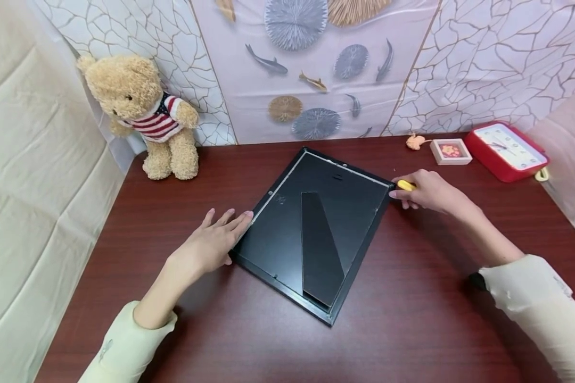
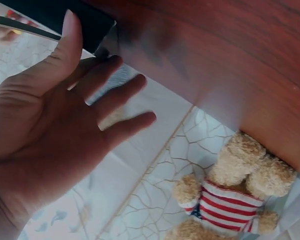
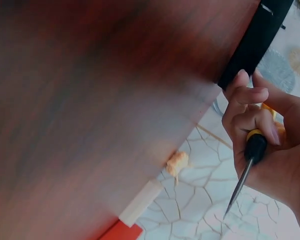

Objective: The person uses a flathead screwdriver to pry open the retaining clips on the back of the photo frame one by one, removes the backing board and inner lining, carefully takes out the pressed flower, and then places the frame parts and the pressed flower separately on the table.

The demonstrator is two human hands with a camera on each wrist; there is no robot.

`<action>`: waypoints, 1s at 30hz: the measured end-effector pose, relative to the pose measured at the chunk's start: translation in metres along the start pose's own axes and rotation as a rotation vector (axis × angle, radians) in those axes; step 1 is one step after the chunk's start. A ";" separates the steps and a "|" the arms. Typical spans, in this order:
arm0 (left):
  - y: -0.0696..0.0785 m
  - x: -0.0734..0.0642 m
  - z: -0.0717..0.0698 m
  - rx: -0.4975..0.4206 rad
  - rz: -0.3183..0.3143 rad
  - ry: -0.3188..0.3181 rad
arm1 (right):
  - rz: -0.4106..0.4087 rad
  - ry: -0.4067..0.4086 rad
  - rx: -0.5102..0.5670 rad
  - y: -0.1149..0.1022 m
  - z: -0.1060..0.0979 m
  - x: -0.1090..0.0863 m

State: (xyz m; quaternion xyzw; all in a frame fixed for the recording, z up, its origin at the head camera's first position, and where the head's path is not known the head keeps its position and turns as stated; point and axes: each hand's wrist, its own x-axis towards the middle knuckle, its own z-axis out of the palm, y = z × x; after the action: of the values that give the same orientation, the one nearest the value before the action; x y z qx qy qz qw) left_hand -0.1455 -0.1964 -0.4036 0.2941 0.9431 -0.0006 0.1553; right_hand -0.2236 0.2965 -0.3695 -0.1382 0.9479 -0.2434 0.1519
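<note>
A black picture frame (image 1: 273,250) lies back side up at a slant on the table, its flat easel stand (image 1: 318,250) against the backing. At the frame's left corner my left hand (image 1: 211,247) has its fingers spread, one fingertip on the edge; in the left wrist view the thumb touches the frame. My right hand (image 1: 431,191) curls its lower fingers round a screwdriver (image 3: 255,145) with a yellow-and-black handle, the metal shaft pointing away from the frame. The same hand's thumb and index fingertip touch the frame's far right corner.
A teddy bear (image 1: 148,117) in a striped top stands at the back left. Along the back right are a small orange figure (image 1: 415,141), a little white box (image 1: 451,152) and a red clock (image 1: 507,151). A patterned cloth (image 1: 311,64) hangs behind the dark wooden table (image 1: 412,319).
</note>
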 end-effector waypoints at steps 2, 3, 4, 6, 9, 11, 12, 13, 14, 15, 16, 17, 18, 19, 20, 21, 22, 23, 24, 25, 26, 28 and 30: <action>-0.019 0.014 0.020 -0.004 0.030 0.038 | 0.008 -0.010 -0.030 0.002 -0.002 -0.011; -0.028 0.021 0.028 -0.005 0.038 0.054 | 0.004 -0.017 -0.050 0.003 -0.003 -0.017; -0.034 0.026 0.032 0.014 0.039 0.057 | 0.004 -0.024 -0.070 0.003 -0.004 -0.022; -0.045 0.037 0.039 0.048 0.047 0.085 | 0.000 -0.042 -0.093 0.003 -0.006 -0.031; -0.053 0.049 0.040 0.068 0.034 0.090 | -0.010 -0.062 -0.108 0.002 -0.006 -0.039; -0.053 0.053 0.036 0.049 0.024 0.081 | -0.010 -0.072 -0.104 0.001 -0.005 -0.042; -0.053 0.056 0.034 0.030 0.020 0.074 | -0.009 -0.077 -0.102 0.001 -0.005 -0.043; -0.054 0.059 0.033 0.018 0.015 0.065 | -0.014 -0.082 -0.105 0.001 -0.004 -0.045; -0.051 0.060 0.029 0.001 0.010 0.055 | -0.017 -0.090 -0.108 0.001 -0.004 -0.047; -0.045 0.058 0.019 -0.008 0.004 0.045 | -0.023 -0.100 -0.113 0.000 -0.003 -0.049; -0.039 0.056 0.011 -0.011 -0.003 0.037 | -0.026 -0.113 -0.116 0.000 -0.003 -0.051; -0.039 0.057 0.010 -0.034 0.001 0.043 | -0.032 -0.129 -0.116 -0.001 -0.003 -0.053; -0.035 0.056 0.004 -0.033 -0.007 0.035 | -0.035 -0.148 -0.116 -0.002 -0.003 -0.055; -0.032 0.055 -0.002 -0.036 -0.012 0.029 | -0.036 -0.170 -0.115 -0.003 -0.003 -0.057; -0.032 0.055 -0.006 -0.062 -0.016 0.030 | -0.034 -0.195 -0.109 -0.004 -0.003 -0.058; -0.033 0.056 -0.007 -0.083 -0.018 0.034 | -0.035 -0.221 -0.102 -0.006 -0.003 -0.060; -0.038 0.060 -0.003 -0.114 -0.016 0.046 | -0.030 -0.247 -0.090 -0.008 -0.002 -0.061; -0.044 0.064 0.001 -0.136 -0.010 0.051 | -0.024 -0.272 -0.079 -0.010 -0.002 -0.063; -0.046 0.066 0.000 -0.152 -0.015 0.045 | -0.019 -0.296 -0.072 -0.011 -0.001 -0.064; -0.051 0.070 0.003 -0.185 -0.010 0.048 | -0.014 -0.316 -0.065 -0.013 0.000 -0.066; -0.056 0.073 0.007 -0.225 -0.004 0.052 | -0.013 -0.335 -0.056 -0.015 0.001 -0.068; -0.063 0.078 0.011 -0.262 0.005 0.043 | -0.008 -0.367 -0.036 -0.018 0.003 -0.071; -0.071 0.085 0.016 -0.308 0.006 0.031 | -0.007 -0.396 -0.028 -0.021 0.004 -0.076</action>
State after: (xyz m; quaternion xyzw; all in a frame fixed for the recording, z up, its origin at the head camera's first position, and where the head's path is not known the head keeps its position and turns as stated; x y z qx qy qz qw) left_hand -0.2465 -0.2097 -0.4504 0.2696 0.9334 0.1489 0.1840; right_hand -0.1492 0.3030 -0.3456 -0.1890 0.9023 -0.1989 0.3326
